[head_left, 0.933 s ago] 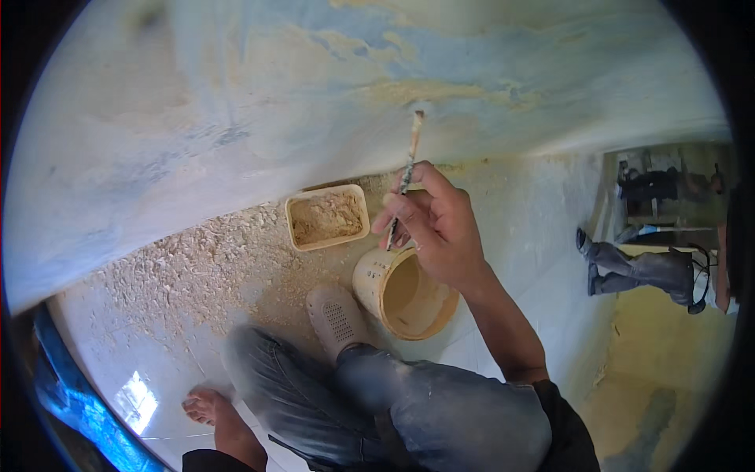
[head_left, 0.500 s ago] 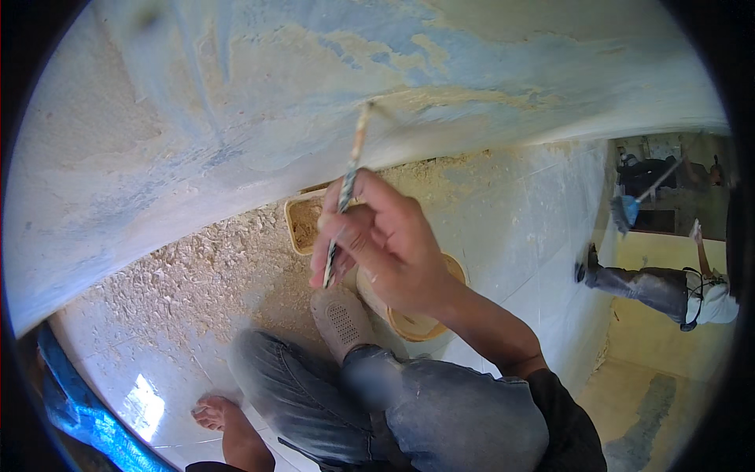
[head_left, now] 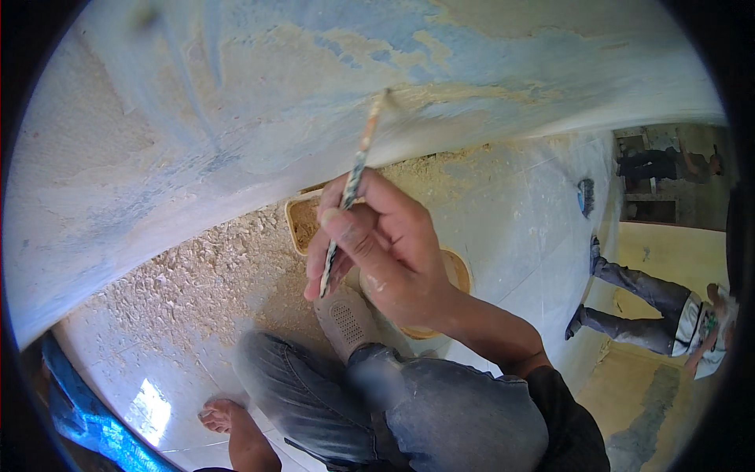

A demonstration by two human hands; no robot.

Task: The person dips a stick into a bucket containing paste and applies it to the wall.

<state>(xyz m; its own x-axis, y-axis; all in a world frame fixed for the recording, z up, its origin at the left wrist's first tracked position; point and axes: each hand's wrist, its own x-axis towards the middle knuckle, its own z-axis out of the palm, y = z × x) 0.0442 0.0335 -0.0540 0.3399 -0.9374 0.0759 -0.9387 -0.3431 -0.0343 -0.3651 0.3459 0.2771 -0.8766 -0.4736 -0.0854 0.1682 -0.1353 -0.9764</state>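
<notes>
My right hand (head_left: 385, 244) is closed in a pinch round a thin, paint-spattered stick-like tool (head_left: 362, 149). Its far end points up at the wall (head_left: 283, 102), whose blue and cream coating is patchy; the tip is blurred, so its kind and any contact are unclear. My left hand (head_left: 222, 415) hangs low at the left, holding nothing visible, its fingers loosely bent and slightly apart. Below my right hand lies my shoe (head_left: 346, 322). A rectangular tub (head_left: 292, 228) with crumbly tan material stands by the wall, partly hidden by my fingers.
Flaky debris (head_left: 197, 275) covers the floor along the wall. A round yellowish container (head_left: 460, 275) sits behind my right forearm. Blue sheeting (head_left: 86, 401) lies at the lower left. On the right stands another person (head_left: 645, 295), with a blue broom head (head_left: 585, 198) near them.
My right hand keeps hold of the tool, whose tip has shifted slightly right and up. The other person's legs have spread apart, and the broom head has moved left and lower on the floor.
</notes>
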